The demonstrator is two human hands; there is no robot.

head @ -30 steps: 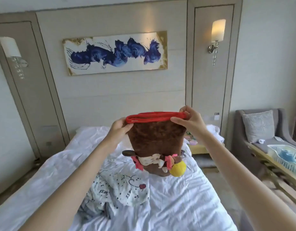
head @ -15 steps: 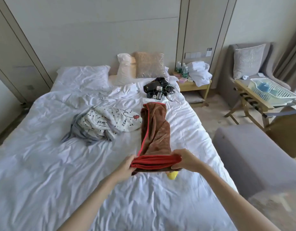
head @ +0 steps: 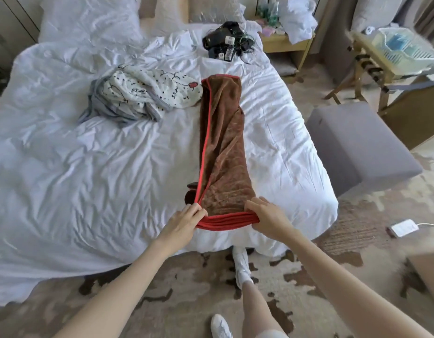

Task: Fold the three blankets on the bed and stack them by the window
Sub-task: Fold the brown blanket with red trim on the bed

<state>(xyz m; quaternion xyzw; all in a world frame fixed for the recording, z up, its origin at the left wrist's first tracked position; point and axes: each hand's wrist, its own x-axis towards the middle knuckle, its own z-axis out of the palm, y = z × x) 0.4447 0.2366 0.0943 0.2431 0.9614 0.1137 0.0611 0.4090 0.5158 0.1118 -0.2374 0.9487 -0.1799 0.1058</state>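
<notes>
A brown blanket with red trim (head: 222,142) lies folded into a long narrow strip down the right half of the white bed (head: 64,167). My left hand (head: 184,222) grips the near left corner of its red edge. My right hand (head: 267,215) grips the near right corner. A white spotted blanket (head: 152,87) lies crumpled on top of a grey blanket (head: 108,111) to the left of the strip's far end.
Black devices and cables (head: 227,43) sit near the head of the bed. A grey ottoman (head: 357,145) stands right of the bed. Behind it a wooden table holds a dish rack (head: 406,48). A white charger (head: 404,228) lies on the carpet.
The brown blanket went from hanging in front of me to lying stretched along the bed. My hands came down and back toward the foot edge, still holding the red edge.
</notes>
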